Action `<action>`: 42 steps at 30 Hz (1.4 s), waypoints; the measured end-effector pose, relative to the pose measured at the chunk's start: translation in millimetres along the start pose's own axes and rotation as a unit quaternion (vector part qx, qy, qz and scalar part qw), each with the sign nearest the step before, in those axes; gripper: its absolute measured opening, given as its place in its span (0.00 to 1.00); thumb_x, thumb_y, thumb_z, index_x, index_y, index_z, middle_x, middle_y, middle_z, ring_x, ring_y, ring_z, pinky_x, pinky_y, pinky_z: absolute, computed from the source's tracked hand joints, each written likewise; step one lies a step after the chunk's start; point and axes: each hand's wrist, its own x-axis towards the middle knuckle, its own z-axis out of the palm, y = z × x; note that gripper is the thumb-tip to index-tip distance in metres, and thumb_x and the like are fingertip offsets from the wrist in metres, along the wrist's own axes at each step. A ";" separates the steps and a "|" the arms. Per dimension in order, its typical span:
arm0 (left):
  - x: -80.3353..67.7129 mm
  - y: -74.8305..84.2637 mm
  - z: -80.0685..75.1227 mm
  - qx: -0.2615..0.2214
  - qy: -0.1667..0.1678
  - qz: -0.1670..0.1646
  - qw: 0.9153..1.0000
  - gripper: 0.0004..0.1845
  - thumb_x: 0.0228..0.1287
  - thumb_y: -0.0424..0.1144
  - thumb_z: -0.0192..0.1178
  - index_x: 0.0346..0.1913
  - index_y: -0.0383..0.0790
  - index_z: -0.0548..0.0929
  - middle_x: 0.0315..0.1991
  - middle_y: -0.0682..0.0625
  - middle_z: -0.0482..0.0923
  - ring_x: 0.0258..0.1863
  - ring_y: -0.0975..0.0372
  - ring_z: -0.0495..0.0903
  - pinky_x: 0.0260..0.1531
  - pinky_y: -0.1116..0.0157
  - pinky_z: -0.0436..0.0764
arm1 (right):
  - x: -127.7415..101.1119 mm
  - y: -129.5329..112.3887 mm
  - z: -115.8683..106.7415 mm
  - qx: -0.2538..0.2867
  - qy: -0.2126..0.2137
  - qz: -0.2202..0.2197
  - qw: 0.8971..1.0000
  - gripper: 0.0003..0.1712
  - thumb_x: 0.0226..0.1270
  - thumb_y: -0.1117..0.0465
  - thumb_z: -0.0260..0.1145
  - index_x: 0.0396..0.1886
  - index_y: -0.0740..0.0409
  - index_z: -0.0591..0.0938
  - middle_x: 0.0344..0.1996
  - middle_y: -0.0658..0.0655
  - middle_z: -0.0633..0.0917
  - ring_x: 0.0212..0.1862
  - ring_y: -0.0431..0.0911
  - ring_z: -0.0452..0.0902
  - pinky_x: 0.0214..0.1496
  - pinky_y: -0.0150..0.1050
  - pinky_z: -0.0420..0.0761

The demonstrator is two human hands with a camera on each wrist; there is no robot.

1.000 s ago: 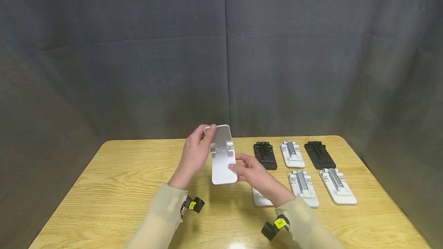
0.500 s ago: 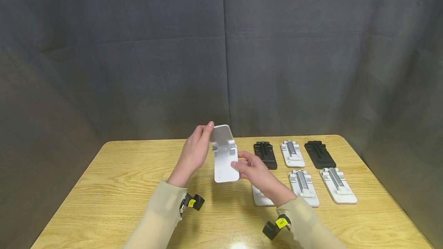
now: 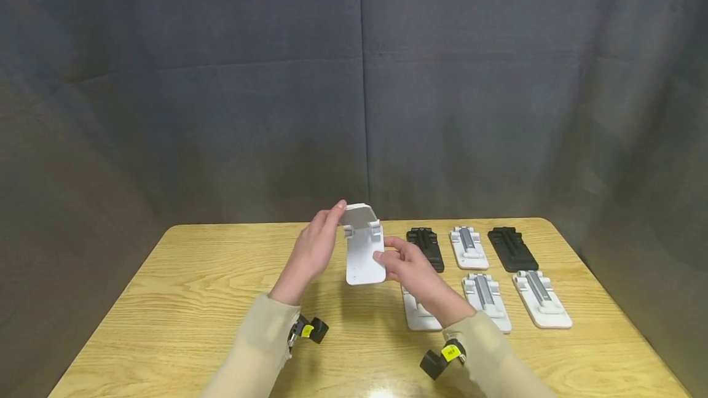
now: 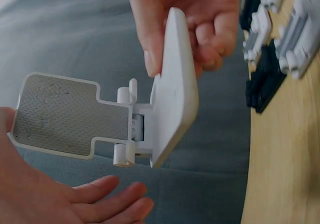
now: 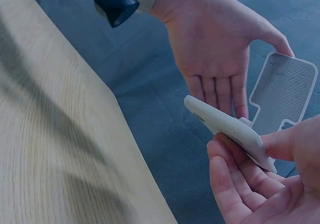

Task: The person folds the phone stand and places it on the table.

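Note:
A white folding phone stand (image 3: 362, 257), unfolded, is held up over the table between both hands. My right hand (image 3: 408, 268) pinches its white base plate (image 4: 176, 94), thumb on one face and curled fingers behind. The grey-padded plate (image 4: 60, 115) juts out from the hinge at an angle to the base. At the far end of that padded plate, my left hand (image 3: 316, 243) touches the edge with its thumb. In the right wrist view the left hand's fingers (image 5: 220, 91) extend straight behind the stand, curled round nothing.
To the right on the wooden table (image 3: 182, 300) lie several folded phone stands in two rows. Two are black, one (image 3: 512, 249) at the back right; white ones (image 3: 541, 300) fill the front row. My right forearm partly covers a white stand (image 3: 418, 318). A grey curtain (image 3: 276, 109) hangs behind.
The phone stand has shifted slightly right, its lower end rising. Its padded plate looks more foreshortened, tilted further against the base. The left thumb has slid from over the pad to its edge.

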 end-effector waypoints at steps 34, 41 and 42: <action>-4.7 -7.6 21.9 -0.111 -0.095 0.047 0.988 0.38 0.77 0.63 0.42 0.65 0.29 0.75 0.51 0.41 0.79 0.48 0.51 0.79 0.56 0.47 0.76 | 13.2 -16.0 -12.8 0.108 0.047 0.043 0.992 0.44 0.79 0.32 0.44 0.69 0.69 0.70 0.52 0.66 0.85 0.47 0.49 0.85 0.47 0.39 0.82; -4.5 -9.7 22.1 -0.110 -0.097 0.046 0.988 0.37 0.76 0.62 0.46 0.62 0.28 0.77 0.49 0.41 0.81 0.47 0.52 0.78 0.55 0.46 0.75 | 12.5 -21.5 -14.2 0.100 0.030 0.054 0.993 0.49 0.74 0.28 0.49 0.69 0.69 0.68 0.48 0.63 0.86 0.44 0.48 0.84 0.46 0.39 0.82; -4.5 -10.0 22.3 -0.110 -0.098 0.047 0.988 0.38 0.76 0.62 0.46 0.63 0.28 0.76 0.50 0.41 0.80 0.48 0.52 0.79 0.55 0.47 0.75 | 12.5 -22.1 -14.0 0.098 0.028 0.054 0.993 0.47 0.75 0.30 0.50 0.68 0.69 0.68 0.47 0.63 0.86 0.43 0.47 0.84 0.46 0.38 0.82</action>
